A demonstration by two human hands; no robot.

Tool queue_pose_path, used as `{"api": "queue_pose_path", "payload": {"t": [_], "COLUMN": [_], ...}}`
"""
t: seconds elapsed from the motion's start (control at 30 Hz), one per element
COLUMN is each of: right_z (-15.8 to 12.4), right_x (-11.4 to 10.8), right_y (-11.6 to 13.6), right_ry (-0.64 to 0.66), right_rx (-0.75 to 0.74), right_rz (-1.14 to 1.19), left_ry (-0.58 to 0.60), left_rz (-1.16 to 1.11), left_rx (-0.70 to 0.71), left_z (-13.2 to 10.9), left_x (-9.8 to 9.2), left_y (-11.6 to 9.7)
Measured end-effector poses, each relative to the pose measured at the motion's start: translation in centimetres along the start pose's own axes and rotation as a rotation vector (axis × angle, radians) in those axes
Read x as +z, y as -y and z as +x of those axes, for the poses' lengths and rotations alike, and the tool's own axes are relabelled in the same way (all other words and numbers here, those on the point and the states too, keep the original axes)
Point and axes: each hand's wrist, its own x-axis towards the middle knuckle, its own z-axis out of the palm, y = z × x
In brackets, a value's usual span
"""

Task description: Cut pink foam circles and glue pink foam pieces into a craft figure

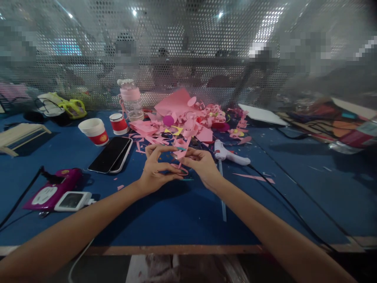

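Note:
Between my two hands, above the blue table, is a small pink paper piece (180, 153) with a round pink base. My left hand (156, 167) grips it from the left, its fingers at the top and around the base. On the other side my right hand (202, 163) pinches the upper part, partly hiding it. A white glue gun (231, 154) lies just right of my right hand, a clear glue stick (222, 192) extending from it toward the table's front. Beyond my hands spreads a heap of pink paper scraps (188, 118).
Left of my hands are a phone (110, 154), paper cups (94, 131) and a pink-lidded bottle (131, 100). A purple device (55, 188) with a cable lies farther left. The glue gun's black cord (282, 200) crosses the right side. A perforated metal screen (188, 43) stands behind.

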Motion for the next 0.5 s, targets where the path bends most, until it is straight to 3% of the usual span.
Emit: {"api": "queue_pose_path", "payload": {"t": [0.13,0.5], "right_z": [-0.03,-0.07], "right_x": [-0.05,0.13], "right_y": [0.04,0.1], "right_ry": [-0.032,-0.069], "right_rx": [0.065,-0.009], "right_rz": [0.0,-0.105], "left_ry": [0.026,0.047], "left_rz": [0.021,0.041], "left_rx": [-0.012,-0.019], "left_z": [0.05,-0.04], "left_x": [0.01,-0.03], "left_y": [-0.05,0.09]}}
